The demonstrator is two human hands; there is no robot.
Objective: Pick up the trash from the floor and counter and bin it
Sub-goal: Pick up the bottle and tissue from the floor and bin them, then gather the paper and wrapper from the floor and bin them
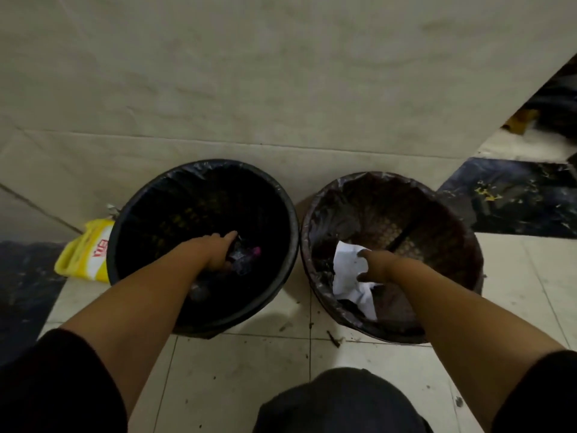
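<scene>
Two round bins with plastic liners stand side by side against the wall. My left hand [215,250] reaches down inside the black bin [287,210] and is closed around a crumpled dark wrapper [242,259] with a pink spot. My right hand [374,265] is inside the brown bin [315,201], its thumb and fingers pinching a crumpled white paper [348,273] that hangs into the bin. Other dark trash lies at the bottom of both bins, hard to make out.
A yellow plastic bag [86,257] lies on the floor, left of the black bin. Small dark scraps [333,338] sit on the white tiles in front of the bins. My knee [337,401] is at the bottom centre. A dark patterned floor area [505,198] lies right.
</scene>
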